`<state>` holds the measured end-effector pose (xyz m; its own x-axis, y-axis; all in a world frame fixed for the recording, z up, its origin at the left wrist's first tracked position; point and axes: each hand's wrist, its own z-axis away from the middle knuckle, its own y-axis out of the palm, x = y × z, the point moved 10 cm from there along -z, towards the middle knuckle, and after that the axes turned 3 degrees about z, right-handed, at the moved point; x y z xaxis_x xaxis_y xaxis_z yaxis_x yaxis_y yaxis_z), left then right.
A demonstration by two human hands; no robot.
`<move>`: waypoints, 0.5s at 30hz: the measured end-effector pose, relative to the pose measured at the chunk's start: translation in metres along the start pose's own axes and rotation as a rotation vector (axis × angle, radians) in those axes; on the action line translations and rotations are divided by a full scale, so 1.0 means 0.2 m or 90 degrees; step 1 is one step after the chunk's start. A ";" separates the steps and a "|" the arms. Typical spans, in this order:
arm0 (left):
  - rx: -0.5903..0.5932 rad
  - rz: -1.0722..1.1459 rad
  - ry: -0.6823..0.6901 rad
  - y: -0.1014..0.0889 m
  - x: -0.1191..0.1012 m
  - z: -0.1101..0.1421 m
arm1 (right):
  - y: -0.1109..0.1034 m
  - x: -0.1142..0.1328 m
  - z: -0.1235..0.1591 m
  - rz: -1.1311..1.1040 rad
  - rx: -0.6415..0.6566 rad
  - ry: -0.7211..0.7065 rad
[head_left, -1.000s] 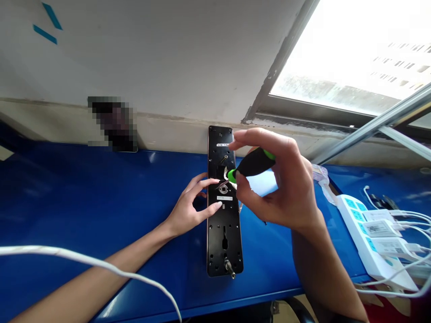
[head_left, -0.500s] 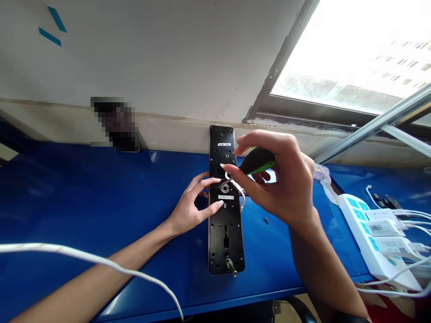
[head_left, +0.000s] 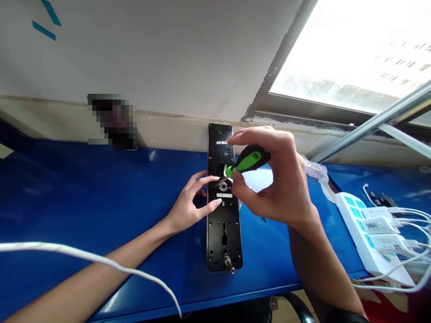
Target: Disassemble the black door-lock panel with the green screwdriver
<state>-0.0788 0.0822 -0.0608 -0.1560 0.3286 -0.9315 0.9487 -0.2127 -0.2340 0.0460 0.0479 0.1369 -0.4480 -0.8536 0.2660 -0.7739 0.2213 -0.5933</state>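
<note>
A long black door-lock panel (head_left: 225,211) lies on the blue table, its drilled back face up, with small white labels and a round hub with a square hole. My left hand (head_left: 188,202) rests on its left side, fingers spread; index finger and thumb touch the face above and below the hub. In my right hand (head_left: 283,179) is a green and black screwdriver (head_left: 251,162), gripped by its handle. Its thin shaft slants down left to the panel by my left index fingertip; whether a screw sits under the tip cannot be made out. A threaded metal post (head_left: 229,264) sticks out near the panel's lower end.
Small dark screws (head_left: 264,219) lie right of the panel. A white power strip (head_left: 353,211) with plugged-in chargers and cables stands on the right. A white cable (head_left: 101,260) crosses above my left forearm. The wall (head_left: 175,130) rises behind the blue table (head_left: 117,193).
My right hand has turned the screwdriver, so more of its green handle shows. My left hand keeps its place on the panel. The whole view has shifted slightly.
</note>
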 end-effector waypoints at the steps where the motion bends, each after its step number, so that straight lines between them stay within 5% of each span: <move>1: 0.001 0.002 0.001 0.00 0.00 0.00 | 0.00 0.01 0.00 0.011 -0.006 -0.010; 15: 0.008 0.024 0.000 0.01 0.01 0.00 | -0.02 0.02 -0.01 0.025 -0.028 -0.023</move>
<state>-0.0771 0.0825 -0.0637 -0.1203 0.3204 -0.9396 0.9502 -0.2368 -0.2024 0.0468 0.0455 0.1418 -0.4627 -0.8601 0.2149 -0.7756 0.2753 -0.5680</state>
